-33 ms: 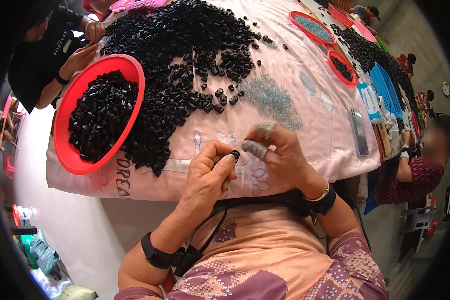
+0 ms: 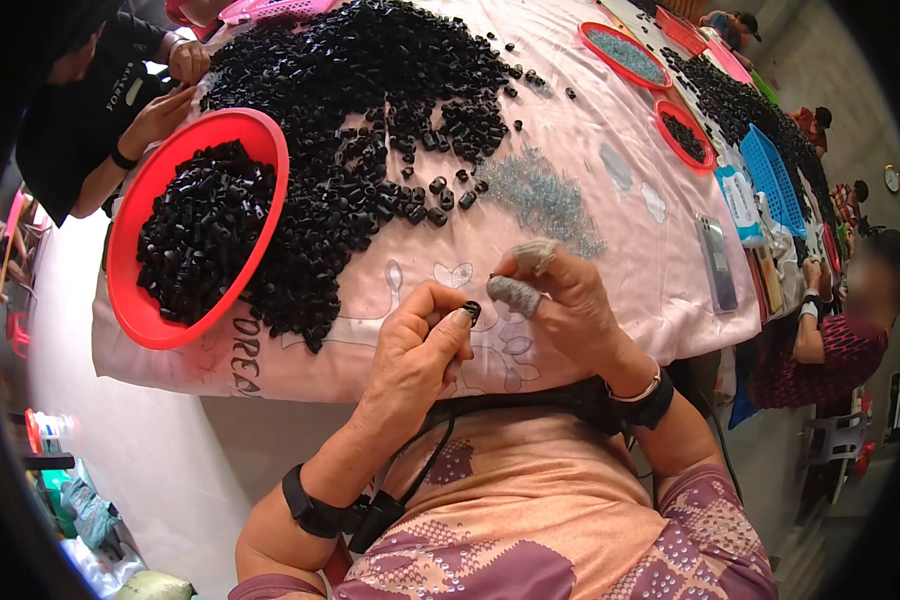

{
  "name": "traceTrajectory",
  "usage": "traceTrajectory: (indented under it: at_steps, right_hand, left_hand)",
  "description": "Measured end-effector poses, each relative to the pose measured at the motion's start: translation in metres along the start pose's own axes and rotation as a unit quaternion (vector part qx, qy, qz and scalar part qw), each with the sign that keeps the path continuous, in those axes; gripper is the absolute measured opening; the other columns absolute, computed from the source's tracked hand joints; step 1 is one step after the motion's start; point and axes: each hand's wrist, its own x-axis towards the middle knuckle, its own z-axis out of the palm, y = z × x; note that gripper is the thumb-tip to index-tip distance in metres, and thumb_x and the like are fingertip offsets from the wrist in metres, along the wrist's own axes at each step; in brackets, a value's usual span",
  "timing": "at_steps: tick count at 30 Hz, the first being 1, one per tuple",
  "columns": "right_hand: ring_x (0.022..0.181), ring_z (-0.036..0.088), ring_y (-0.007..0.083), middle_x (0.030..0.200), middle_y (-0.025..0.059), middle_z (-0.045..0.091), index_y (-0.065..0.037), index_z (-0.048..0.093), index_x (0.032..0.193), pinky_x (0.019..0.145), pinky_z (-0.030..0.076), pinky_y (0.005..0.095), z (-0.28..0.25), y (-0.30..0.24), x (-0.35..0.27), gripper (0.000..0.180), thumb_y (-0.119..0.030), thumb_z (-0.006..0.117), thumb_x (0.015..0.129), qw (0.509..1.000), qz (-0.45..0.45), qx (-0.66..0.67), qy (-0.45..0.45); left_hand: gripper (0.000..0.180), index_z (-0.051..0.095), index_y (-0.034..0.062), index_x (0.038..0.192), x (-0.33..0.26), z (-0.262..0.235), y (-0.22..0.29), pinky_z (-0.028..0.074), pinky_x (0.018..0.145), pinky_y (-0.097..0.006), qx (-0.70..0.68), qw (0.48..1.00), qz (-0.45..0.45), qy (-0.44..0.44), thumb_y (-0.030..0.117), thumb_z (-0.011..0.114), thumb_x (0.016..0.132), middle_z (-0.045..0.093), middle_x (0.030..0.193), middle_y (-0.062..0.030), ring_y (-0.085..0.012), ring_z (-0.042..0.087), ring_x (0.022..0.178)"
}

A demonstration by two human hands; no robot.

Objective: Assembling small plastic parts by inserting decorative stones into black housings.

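Observation:
My left hand (image 2: pixel 425 335) pinches a small black plastic piece (image 2: pixel 472 310) between thumb and forefinger, its ring-like end showing. Just to the right, my right hand (image 2: pixel 570 300) is closed in a pinch, with pale cloth covers (image 2: pixel 515 295) on the thumb and a finger. Whatever lies between those fingertips is too small to make out. Both hands are above the near edge of the pink cloth (image 2: pixel 630 310). Beyond them spreads a big heap of black plastic pieces (image 2: pixel 360 70), with a patch of small, thin, silvery-blue parts (image 2: pixel 545 200) to its right.
A red basin (image 2: pixel 278 200) full of black pieces stands at the left. A phone (image 2: pixel 715 262), a blue basket (image 2: pixel 775 180) and red trays (image 2: pixel 622 55) lie to the right. One person's hands (image 2: pixel 170 110) work at the far left; another person (image 2: pixel 820 330) sits at right.
My right hand has shifted very slightly, its covered fingertips turning a little. My left hand keeps its grip on the black piece.

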Motion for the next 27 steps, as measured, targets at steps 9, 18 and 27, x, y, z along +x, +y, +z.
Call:
traceTrajectory:
  at_steps: [9,18,27]
  right_hand:
    - [0.076,0.06,0.0056,0.087,0.0002,0.064,-0.002,0.064,0.1,0.067,0.052,0.0206,-0.0027,-0.0076,-0.0032,0.015,-0.009,0.068,0.087,0.97,0.101,0.214,-0.048]
    - [0.082,0.061,0.0068,0.091,0.0017,0.065,-0.001,0.063,0.104,0.071,0.053,0.0212,0.0011,-0.0077,-0.0077,0.017,-0.007,0.065,0.088,0.978,0.05,0.198,-0.052]
    - [0.083,0.061,0.0088,0.088,0.0033,0.063,0.0,0.063,0.1,0.071,0.05,0.0233,0.0035,-0.0071,-0.008,0.014,0.0,0.066,0.085,0.996,-0.024,0.074,-0.045]
  left_hand:
    - [0.013,0.053,0.007,0.104,0.0001,-0.0004,-0.001,0.034,0.046,-0.014,0.036,0.999,0.009,-0.025,0.018,0.053,0.097,0.053,0.071,0.0028,-0.0012,0.045,0.054]
    - [0.014,0.053,0.0059,0.103,0.0003,-0.0007,-0.0014,0.034,0.047,-0.014,0.052,0.998,0.019,-0.025,0.018,0.053,0.097,0.054,0.071,0.0025,-0.001,0.045,0.054]
    - [0.013,0.053,0.0061,0.101,0.001,-0.0012,-0.0055,0.034,0.048,-0.014,0.06,0.998,0.025,-0.012,0.019,0.054,0.097,0.054,0.07,0.0027,-0.0006,0.045,0.055]
